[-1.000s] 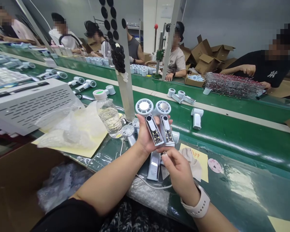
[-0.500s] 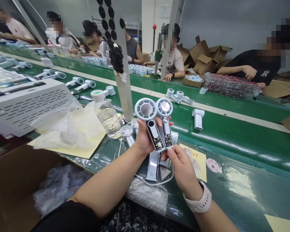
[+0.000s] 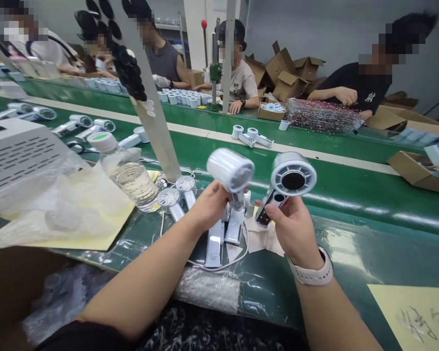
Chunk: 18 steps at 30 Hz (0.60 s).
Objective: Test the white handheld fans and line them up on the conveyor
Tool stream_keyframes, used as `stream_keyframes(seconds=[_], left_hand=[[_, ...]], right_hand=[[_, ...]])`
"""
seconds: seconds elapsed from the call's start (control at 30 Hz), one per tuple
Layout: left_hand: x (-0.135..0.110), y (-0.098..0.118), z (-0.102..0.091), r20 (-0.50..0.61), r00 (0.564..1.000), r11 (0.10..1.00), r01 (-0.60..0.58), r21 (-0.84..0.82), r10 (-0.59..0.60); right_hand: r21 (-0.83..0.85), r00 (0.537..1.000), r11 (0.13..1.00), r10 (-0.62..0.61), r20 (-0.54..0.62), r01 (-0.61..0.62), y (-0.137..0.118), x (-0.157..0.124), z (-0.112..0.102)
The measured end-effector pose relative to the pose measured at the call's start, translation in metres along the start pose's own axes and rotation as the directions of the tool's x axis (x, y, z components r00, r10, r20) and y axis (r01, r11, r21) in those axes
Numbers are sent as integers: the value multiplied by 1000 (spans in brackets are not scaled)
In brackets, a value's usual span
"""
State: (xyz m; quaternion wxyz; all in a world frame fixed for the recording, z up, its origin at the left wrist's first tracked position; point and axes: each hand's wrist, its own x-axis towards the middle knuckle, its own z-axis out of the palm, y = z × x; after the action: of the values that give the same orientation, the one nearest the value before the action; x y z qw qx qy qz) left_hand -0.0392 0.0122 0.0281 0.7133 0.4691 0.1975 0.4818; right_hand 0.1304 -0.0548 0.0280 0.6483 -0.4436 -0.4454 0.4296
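Left hand (image 3: pixel 208 207) and right hand (image 3: pixel 296 229) are apart, each one gripping a white handheld fan.
The left fan (image 3: pixel 230 169) and the right fan (image 3: pixel 293 176) are raised above the forearms; under them, fan bodies (image 3: pixel 215 243) lie on the green conveyor belt (image 3: pixel 351 192), near a water bottle (image 3: pixel 128 180).

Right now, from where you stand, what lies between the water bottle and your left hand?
In the head view, a handheld fan and a second handheld fan lie on the green conveyor belt between the water bottle and the left hand.
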Motion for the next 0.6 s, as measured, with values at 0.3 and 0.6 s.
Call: stream_keyframes(seconds=[0.3,0.6], left_hand=[[-9,11,12,129,986,963,136,-234,-108],[-11,5,12,204,976,986,105,-130,-77]], right_hand=[[199,979,961,175,104,-193,0,-4,5],[218,972,955,167,163,-201,-13,-7,4]])
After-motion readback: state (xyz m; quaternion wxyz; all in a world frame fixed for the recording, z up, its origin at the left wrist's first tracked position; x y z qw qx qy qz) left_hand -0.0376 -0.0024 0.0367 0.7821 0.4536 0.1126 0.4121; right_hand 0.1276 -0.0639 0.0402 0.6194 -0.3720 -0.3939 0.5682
